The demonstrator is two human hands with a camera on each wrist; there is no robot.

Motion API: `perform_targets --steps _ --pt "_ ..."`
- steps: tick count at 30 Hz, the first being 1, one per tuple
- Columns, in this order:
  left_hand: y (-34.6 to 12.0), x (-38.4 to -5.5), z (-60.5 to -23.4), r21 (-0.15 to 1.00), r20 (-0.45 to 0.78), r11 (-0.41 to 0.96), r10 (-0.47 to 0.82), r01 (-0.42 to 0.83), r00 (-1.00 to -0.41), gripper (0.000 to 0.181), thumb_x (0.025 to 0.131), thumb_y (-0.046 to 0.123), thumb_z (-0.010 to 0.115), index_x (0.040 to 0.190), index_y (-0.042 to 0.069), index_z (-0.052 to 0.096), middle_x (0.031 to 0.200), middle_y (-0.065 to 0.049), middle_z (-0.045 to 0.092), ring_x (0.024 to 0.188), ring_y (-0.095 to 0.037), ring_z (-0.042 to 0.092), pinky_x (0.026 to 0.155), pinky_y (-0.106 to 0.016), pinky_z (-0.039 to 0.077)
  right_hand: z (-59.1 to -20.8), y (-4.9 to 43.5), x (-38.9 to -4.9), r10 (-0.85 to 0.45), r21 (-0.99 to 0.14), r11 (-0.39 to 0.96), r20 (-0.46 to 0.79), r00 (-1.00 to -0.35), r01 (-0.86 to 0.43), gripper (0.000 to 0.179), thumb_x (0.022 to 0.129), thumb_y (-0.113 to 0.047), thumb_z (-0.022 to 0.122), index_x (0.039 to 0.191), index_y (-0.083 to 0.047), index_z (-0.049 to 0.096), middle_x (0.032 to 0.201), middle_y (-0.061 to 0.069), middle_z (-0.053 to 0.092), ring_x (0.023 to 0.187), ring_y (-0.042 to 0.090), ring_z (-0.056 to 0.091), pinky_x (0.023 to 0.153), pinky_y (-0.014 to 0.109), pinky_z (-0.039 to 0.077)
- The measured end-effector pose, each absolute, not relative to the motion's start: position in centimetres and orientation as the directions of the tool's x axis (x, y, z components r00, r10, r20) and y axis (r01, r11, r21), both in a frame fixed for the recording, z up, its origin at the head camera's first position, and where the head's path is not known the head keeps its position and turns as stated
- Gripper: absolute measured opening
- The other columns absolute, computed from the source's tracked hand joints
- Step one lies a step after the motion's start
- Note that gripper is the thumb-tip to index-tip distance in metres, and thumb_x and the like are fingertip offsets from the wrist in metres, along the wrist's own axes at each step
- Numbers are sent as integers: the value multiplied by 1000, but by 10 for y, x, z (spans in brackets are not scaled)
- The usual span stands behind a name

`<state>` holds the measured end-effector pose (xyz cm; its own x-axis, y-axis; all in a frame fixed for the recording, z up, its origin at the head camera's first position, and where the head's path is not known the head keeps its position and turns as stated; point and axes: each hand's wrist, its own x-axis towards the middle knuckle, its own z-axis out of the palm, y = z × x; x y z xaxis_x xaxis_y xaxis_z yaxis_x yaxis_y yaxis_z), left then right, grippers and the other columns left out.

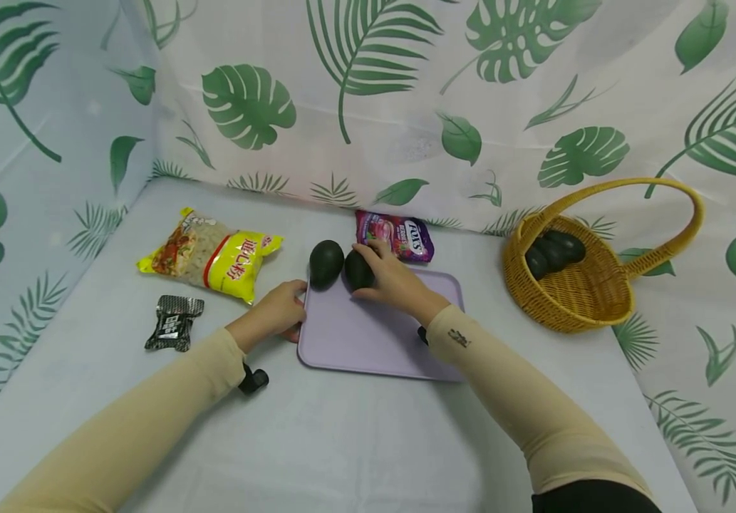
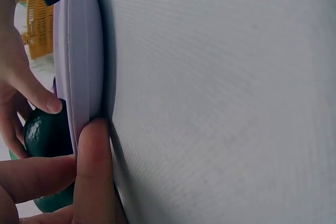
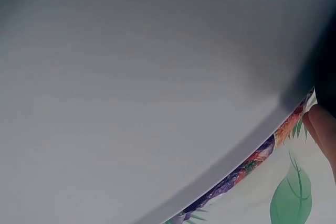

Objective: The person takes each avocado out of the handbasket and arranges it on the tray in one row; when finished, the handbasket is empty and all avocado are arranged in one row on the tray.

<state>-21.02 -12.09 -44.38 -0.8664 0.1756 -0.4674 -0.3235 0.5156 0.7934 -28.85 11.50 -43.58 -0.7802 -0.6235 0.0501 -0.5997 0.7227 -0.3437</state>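
A lilac tray (image 1: pixel 368 338) lies on the white table. My left hand (image 1: pixel 276 311) pinches its left rim; up close in the left wrist view, fingers (image 2: pixel 94 166) press against the tray's outer side (image 2: pixel 86 51). Two dark green avocados are side by side at the tray's far left corner. The left avocado (image 1: pixel 326 265) stands untouched, while my right hand (image 1: pixel 396 281) grips the other avocado (image 1: pixel 355 271) with thumb and fingers. In the right wrist view the tray surface (image 3: pixel 131 108) fills most of the picture, with a fingertip (image 3: pixel 321 129) at the right edge.
Behind the tray lies a purple FOX'S candy bag (image 1: pixel 414 241). To the right stands a wicker basket (image 1: pixel 553 317) with a tall handle and several dark avocados (image 1: pixel 560 249) inside. At left are a yellow noodle bag (image 1: pixel 214 256) and a small black packet (image 1: pixel 175 324).
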Motion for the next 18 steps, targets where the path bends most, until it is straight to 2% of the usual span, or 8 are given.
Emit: perform_targets --steps 7,18 --pt "-120 -210 -445 794 -472 508 173 -333 -864 68 89 -3 53 153 3 30 103 -17 52 63 -20 59 57 -31 61 -436 116 -289 -612 -360 725 52 -789 -586 97 77 -38 84 154 -13 31 150 20 30 124 38 52 104 51 48" --pt "-120 -211 -445 789 -476 517 171 -333 -863 68 89 -4 53 153 3 30 104 -17 52 66 -21 59 57 -31 61 -438 121 -289 -597 -380 733 36 -801 -564 99 76 -40 85 154 -14 31 154 17 27 134 37 44 111 51 42"
